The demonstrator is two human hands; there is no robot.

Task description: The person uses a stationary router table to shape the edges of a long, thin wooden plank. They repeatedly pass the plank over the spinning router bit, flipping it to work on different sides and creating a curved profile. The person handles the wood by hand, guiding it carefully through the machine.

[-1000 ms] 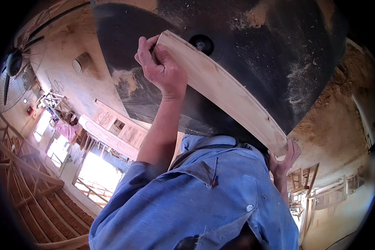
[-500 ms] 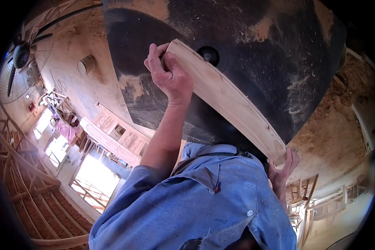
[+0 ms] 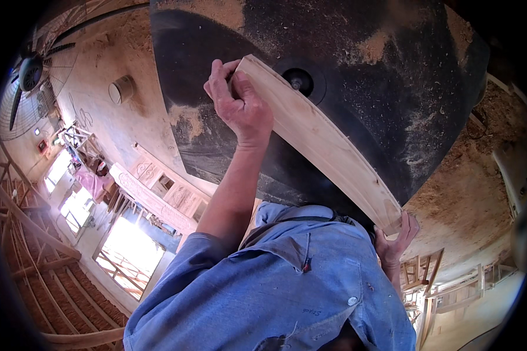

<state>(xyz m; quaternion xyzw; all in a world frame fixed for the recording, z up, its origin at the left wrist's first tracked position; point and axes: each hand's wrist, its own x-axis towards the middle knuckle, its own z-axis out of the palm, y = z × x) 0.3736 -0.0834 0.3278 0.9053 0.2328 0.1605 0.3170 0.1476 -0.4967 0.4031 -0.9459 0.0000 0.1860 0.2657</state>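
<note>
A long pale wooden board with a curved far edge lies slantwise over a dark machine table. My left hand grips its far left end, thumb on the near face and fingers curled over the end. At the opposite, nearer end, my right hand is closed around the board's corner. Close to the board's curved edge, a round dark spindle sits in an opening in the table. The board hides part of the ring around it.
Sawdust is scattered over the tabletop. A standing fan is at the far left, with a cylindrical can on the floor nearby. Carved wooden panels lie left of me. Wooden frames stand at the lower right.
The view has shifted slightly, and a bit more of the spindle's opening shows beside the board. Both hands keep their grip on the board's ends.
</note>
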